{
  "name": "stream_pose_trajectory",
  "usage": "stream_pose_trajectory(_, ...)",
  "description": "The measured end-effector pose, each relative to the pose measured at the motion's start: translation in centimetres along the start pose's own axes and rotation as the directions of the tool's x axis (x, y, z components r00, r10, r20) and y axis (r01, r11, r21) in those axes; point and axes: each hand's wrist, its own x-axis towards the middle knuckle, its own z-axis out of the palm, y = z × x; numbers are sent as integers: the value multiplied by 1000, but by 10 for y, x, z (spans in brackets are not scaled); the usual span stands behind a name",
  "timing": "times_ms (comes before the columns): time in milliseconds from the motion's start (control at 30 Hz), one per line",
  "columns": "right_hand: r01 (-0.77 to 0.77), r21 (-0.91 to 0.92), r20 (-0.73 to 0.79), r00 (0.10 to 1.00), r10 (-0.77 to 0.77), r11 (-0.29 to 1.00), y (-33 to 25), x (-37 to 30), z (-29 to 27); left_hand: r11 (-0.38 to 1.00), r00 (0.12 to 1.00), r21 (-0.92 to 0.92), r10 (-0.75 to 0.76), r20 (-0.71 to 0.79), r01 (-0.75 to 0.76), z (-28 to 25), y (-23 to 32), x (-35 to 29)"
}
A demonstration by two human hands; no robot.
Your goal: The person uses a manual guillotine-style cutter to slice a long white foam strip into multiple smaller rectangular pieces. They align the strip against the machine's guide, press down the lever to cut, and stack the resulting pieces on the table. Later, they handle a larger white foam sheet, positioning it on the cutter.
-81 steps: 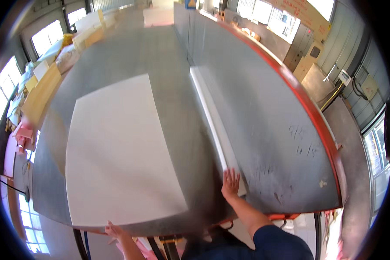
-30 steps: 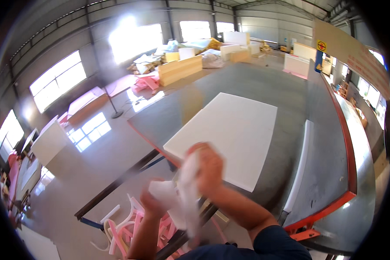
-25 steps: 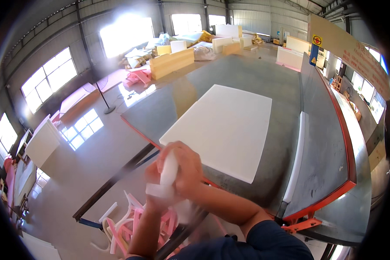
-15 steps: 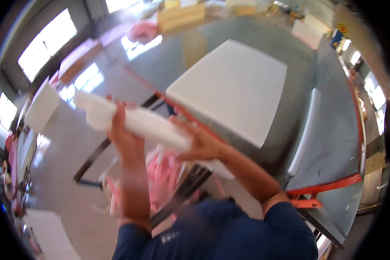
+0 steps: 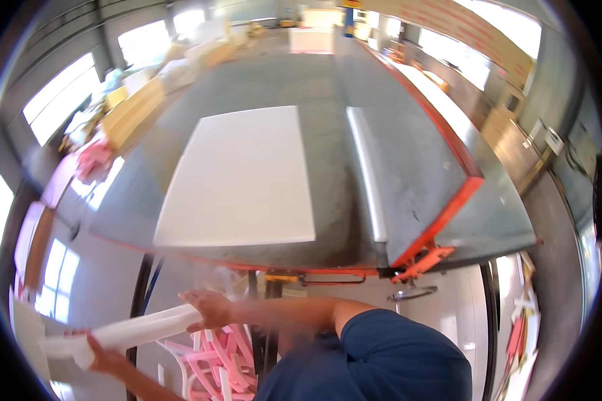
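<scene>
My left hand (image 5: 105, 357) grips the lower left part of a long white foam strip (image 5: 140, 329); the thumb shows in front and some fingertips appear above it. My right hand (image 5: 211, 310) closes round the strip's other end. The strip is held off the left front of the grey table, tilted with its right end higher. It may be more than one piece; its left end is blurred. On the table (image 5: 334, 220) lies a flat white foam sheet (image 5: 241, 180), apart from both hands.
A long white strip (image 5: 366, 174) lies along a raised grey fence with a red edge (image 5: 441, 217). Below the table's front, pink and white foam offcuts (image 5: 224, 361) are heaped. A white block (image 5: 28, 327) stands at the far left. Wooden crates (image 5: 134, 113) line the back left.
The view has swung right and up toward the table. Both hands have carried the foam strip down and left, away from the table's edge; the sheet on the table appears unmoved.
</scene>
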Motion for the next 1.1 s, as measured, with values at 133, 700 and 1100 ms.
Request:
stream_pose_trajectory(133,-29,63,-450,891,54,998,109,-83,-9,883,985,438,133,111,-169,4,10,3)
stream_pose_trajectory(700,-717,649,-740,-519,427,254,266,-672,-204,858,132,480,-463,877,-183,146,-137,-450)
stream_pose_trajectory(1100,-446,849,-447,-324,834,282,352,-689,-193,750,-481,-322,6,877,-578,445,106,-624)
